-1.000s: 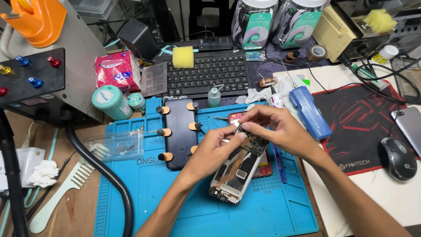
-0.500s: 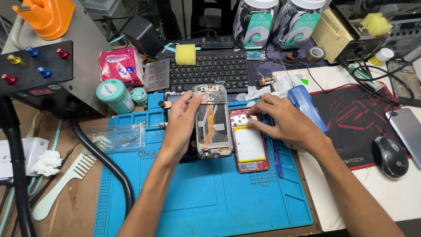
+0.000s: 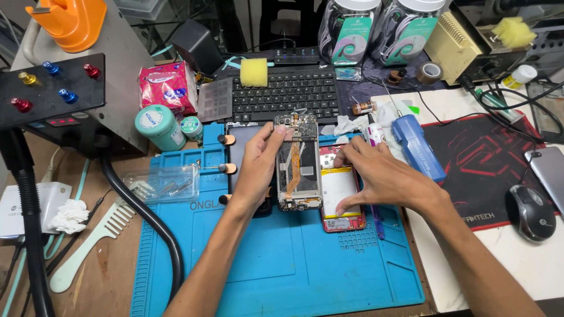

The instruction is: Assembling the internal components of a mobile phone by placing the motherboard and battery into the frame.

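Observation:
My left hand (image 3: 257, 167) grips the left edge of an opened phone frame (image 3: 298, 164), which lies upright on the blue repair mat (image 3: 276, 264) with its orange flex cable and small boards showing. Just to its right lies a red phone back shell (image 3: 341, 188) with a pale yellow battery in it. My right hand (image 3: 382, 179) rests on that red shell, fingertips on its top and lower edges. A dark clamp plate with orange knobs (image 3: 226, 155) sits under my left hand.
A black keyboard (image 3: 288, 94) with a yellow sponge (image 3: 254, 71) lies behind the mat. A blue tool (image 3: 417, 147), a mouse (image 3: 530, 212) on a red-and-black pad, a second phone (image 3: 549, 173), a clear parts box (image 3: 161, 183), a teal jar (image 3: 160, 127) and a black hose (image 3: 147, 217) surround it.
A second ago both hands held the phone frame together low on the mat. Since then the frame moved up and lies flat, and my right hand has settled onto the red shell.

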